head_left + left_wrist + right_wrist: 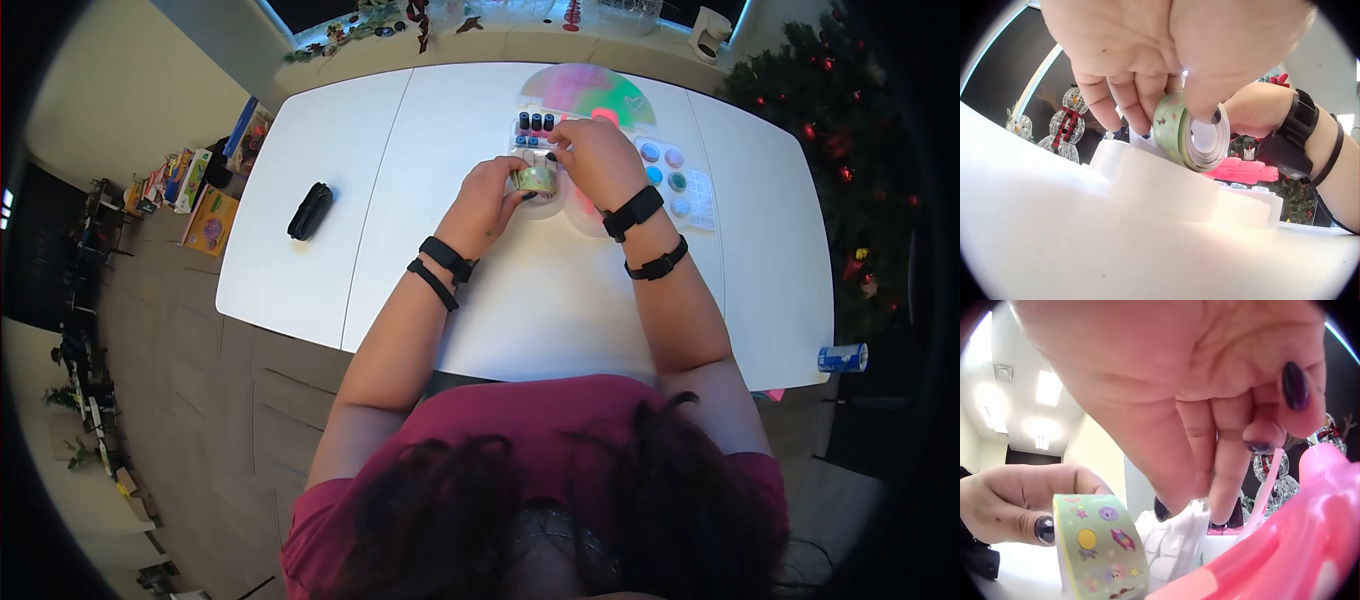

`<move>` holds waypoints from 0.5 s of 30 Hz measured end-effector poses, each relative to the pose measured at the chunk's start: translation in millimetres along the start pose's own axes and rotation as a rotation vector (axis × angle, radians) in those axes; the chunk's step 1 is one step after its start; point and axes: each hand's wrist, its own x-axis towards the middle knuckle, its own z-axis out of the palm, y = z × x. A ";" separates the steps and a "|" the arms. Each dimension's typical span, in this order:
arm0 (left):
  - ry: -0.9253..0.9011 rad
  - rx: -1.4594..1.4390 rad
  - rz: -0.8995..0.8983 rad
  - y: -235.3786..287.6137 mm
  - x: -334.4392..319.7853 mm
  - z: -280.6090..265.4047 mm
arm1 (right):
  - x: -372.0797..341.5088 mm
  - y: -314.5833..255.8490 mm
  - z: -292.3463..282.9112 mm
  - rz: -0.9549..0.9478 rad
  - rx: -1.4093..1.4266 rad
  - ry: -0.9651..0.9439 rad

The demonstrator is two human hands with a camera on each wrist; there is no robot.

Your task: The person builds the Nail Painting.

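My left hand (484,208) grips a roll of green sticker tape (536,181) between thumb and fingers. Its outer face, printed with small coloured pictures, shows in the right wrist view (1102,544), and its wound white layers show in the left wrist view. Close beside the roll hovers my right hand (600,165), with thumb and forefinger apart and pointing down and the outer fingers curled in. No object shows between its fingertips. Beneath it stand a white plastic tray (1166,553) and a pink hand-shaped piece (1310,519).
Small dark-capped bottles (536,122) stand behind the roll. On the right lies a tray with round coloured pots (652,175). A pink-green half-round board (575,88) is at the table's back. A black case (311,211) lies left; a blue can (843,358) is by the right edge.
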 end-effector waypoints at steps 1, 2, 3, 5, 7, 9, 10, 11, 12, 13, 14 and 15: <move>0.042 0.090 0.093 -0.6 -0.7 0.4 | -0.5 1.3 3.7 -0.022 -0.018 0.029; 0.082 0.176 0.186 -0.3 -3.3 1.2 | -2.7 2.2 7.5 -0.043 -0.035 0.054; 0.070 0.177 0.178 -0.2 -4.6 1.2 | -4.2 1.8 8.8 -0.035 -0.026 0.047; 0.128 0.273 0.233 5.6 1.0 -2.7 | -2.0 1.3 2.6 -0.071 -0.042 0.046; 0.116 0.278 0.185 10.1 0.4 -3.2 | -0.6 3.3 -0.5 -0.051 0.053 0.013; 0.101 0.289 0.139 11.2 1.4 -4.2 | 0.9 4.3 -5.2 -0.030 0.153 -0.016; 0.127 0.287 0.125 11.0 1.6 -4.8 | 1.4 4.4 -9.2 -0.031 0.204 -0.010; 0.152 0.285 0.110 10.4 0.4 -5.3 | 0.9 4.7 -10.1 -0.031 0.256 -0.006; 0.140 0.288 0.107 10.2 -0.7 -5.9 | 0.0 5.6 -8.8 -0.023 0.265 -0.006; 0.130 0.303 0.104 9.9 -0.9 -6.3 | -0.4 6.9 -7.5 -0.058 0.257 0.018; 0.122 0.316 0.101 9.8 -0.7 -6.2 | -0.8 8.3 -6.7 -0.094 0.246 0.043; 0.115 0.315 0.099 9.9 -0.7 -5.5 | -1.3 8.5 -5.8 -0.088 0.250 0.041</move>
